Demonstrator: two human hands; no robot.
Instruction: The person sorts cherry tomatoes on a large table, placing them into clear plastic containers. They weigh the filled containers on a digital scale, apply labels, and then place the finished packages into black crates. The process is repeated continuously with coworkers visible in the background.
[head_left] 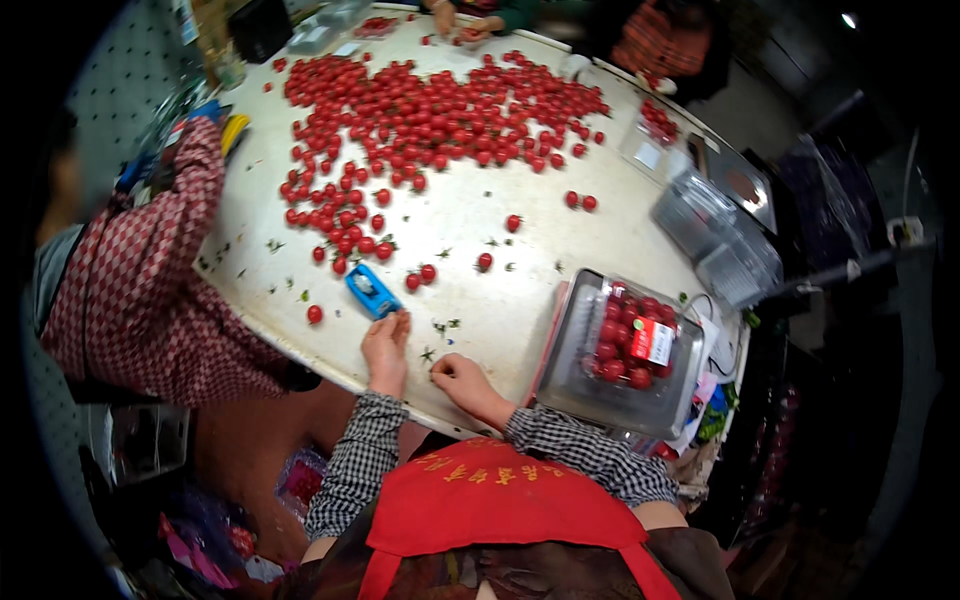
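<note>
My left hand (pixel 387 350) is closed on the near end of a small blue tape dispenser (pixel 371 290), just above the table's front part. To its right, my right hand (pixel 468 386) is curled with the fingertips pressed together; whatever they may hold is too small to make out. A clear plastic box of cherry tomatoes (pixel 612 350) with a red and white label rests on a metal scale (pixel 560 372), right of my right hand. Loose cherry tomatoes (pixel 440 115) are heaped over the far and middle table, with a few strays (pixel 428 273) beyond my hands.
Stacked clear plastic boxes (pixel 700 215) stand on the white table (pixel 620 240) at its right edge. A person in a red checked sleeve (pixel 160 260) is at the left. Another person's hands (pixel 465 28) work at the far edge. Green stem bits (pixel 440 326) lie about.
</note>
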